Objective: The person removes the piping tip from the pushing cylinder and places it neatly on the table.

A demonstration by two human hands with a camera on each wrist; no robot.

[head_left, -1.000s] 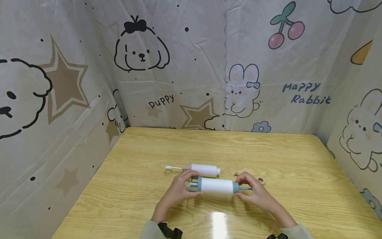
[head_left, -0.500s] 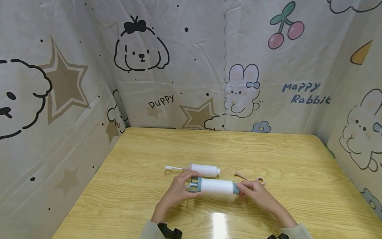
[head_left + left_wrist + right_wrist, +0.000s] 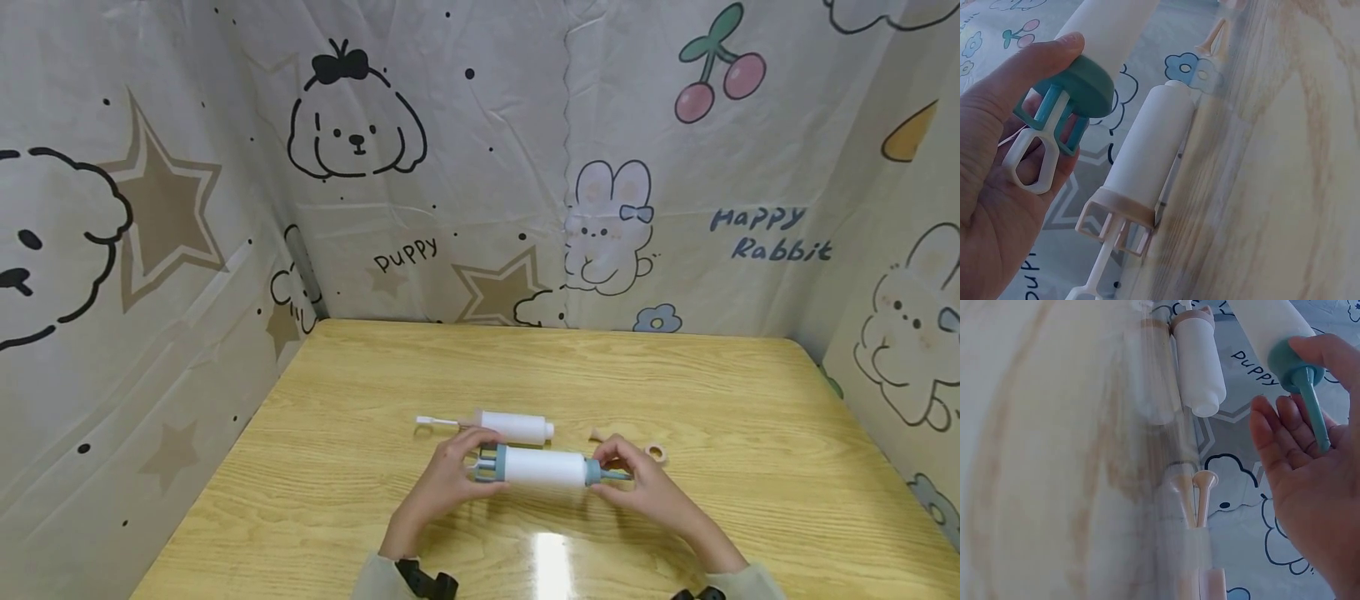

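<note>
A large white syringe [image 3: 546, 467] with teal ends lies level between both hands in the head view. My left hand [image 3: 450, 467] grips its teal flange end, thumb on the teal cap [image 3: 1090, 87] and fingers behind; the white loop handle [image 3: 1052, 170] sticks out by the palm. At the other end, my right hand [image 3: 637, 479] pinches the teal collar [image 3: 1288, 359], from which the long teal nozzle [image 3: 1313, 409] points out over the fingers. The thumb presses the collar's near side in the right wrist view.
A second white syringe [image 3: 517, 427] with a beige flange lies on the wooden table [image 3: 360, 367] just behind, its plunger pulled out leftward. Behind the right hand rest a beige nozzle [image 3: 1204, 497] and a small beige ring [image 3: 655, 452]. Patterned cloth [image 3: 480, 167] walls the table.
My right hand turned over the nozzle end half a second ago, covering it, and has now turned back, so the nozzle shows again. The left hand and syringe have stayed in place.
</note>
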